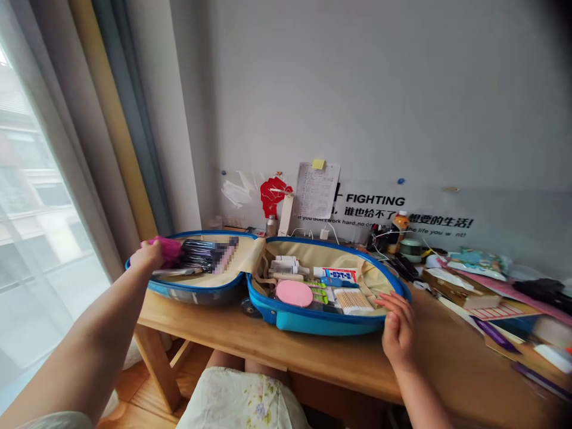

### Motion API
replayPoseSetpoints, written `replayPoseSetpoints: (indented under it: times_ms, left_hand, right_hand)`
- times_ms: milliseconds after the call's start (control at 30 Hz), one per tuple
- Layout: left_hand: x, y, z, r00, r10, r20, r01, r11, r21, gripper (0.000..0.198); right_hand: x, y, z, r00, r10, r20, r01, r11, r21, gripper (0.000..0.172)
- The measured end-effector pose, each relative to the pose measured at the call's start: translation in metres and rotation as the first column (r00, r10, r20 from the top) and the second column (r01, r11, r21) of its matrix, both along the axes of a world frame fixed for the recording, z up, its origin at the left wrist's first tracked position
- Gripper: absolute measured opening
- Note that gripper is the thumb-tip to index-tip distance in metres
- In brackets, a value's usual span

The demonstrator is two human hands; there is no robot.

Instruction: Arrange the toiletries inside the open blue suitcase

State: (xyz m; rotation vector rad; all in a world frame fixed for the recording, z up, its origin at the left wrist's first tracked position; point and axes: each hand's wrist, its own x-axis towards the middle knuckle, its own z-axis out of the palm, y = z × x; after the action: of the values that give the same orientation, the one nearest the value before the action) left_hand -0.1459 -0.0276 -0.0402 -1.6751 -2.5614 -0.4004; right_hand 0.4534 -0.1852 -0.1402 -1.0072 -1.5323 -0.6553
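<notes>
Where the wooden desk (313, 357) meets the wall, a blue hard-shell suitcase (313, 322) lies fully open, both shells lined in beige and facing up. The left shell (196, 292) is the shallower-looking one and overhangs the desk's left end. It holds a row of dark slim items (201, 253) lying across it, partly masked by a blurred patch, so their kind cannot be read. The right shell (268, 307) sits flat on the desk and is packed. At the back lie white tubes (286, 265) stacked side by side, with a white box (340, 274) with blue and red print just right of them. A pink round disc (294, 293) lies at the front, a bundle of cotton swabs (354, 301) lies near the right rim, and small green pieces (318, 292) lie between disc and swabs. The left hand (147, 256) reaches to the far left end of the left shell, fingers closed on a magenta item (170, 249) resting against the dark items. What the item is cannot be made out. The right hand (397, 333) is spread, fingers apart, its tips on the right shell's rim just beside the swabs, gripping nothing. A heap of papers and books (482, 298) covers the desk's right side and is cut off by the frame edge. An orange-capped bottle (399, 229) stands behind the case near the wall.
</notes>
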Motion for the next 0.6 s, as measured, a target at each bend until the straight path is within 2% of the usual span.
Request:
replayPoseSetpoints:
  times_ms: [67,167,267,367,400,500,600]
  left_hand:
    - [0.006,-0.003,0.009,0.997,0.066,-0.026,-0.067,0.997,-0.033,0.046]
    - [0.025,-0.003,0.031,0.999,0.028,0.022,-0.03,0.996,0.085,0.058]
    - [0.064,0.005,0.057,0.986,-0.153,0.068,0.132,0.961,0.244,0.058]
    - [0.128,0.011,0.072,0.928,-0.368,0.06,0.324,0.874,0.362,0.056]
    - [0.154,0.011,0.073,0.887,-0.457,0.061,0.399,0.827,0.396,0.055]
    - [0.237,-0.002,0.068,0.694,-0.715,0.083,0.621,0.653,0.434,0.054]
    - [0.314,-0.024,0.057,0.48,-0.868,0.13,0.79,0.492,0.365,0.059]
  right_hand:
    - [-0.001,0.0,0.0,1.0,-0.001,-0.005,0.001,1.0,0.003,0.035]
    - [-0.001,0.0,0.001,1.0,-0.003,-0.029,0.003,1.0,-0.019,0.035]
    - [-0.001,0.0,0.001,0.999,0.008,-0.039,-0.009,0.999,-0.033,0.034]
    - [-0.001,0.0,0.0,0.999,0.013,-0.029,-0.014,0.999,-0.029,0.033]
    - [-0.001,0.0,0.0,1.0,0.012,-0.028,-0.013,1.0,-0.026,0.033]
    - [-0.001,0.0,0.0,1.0,0.01,-0.024,-0.011,1.0,-0.015,0.032]
    - [-0.001,0.001,0.0,1.0,0.012,-0.018,-0.013,1.0,-0.017,0.031]
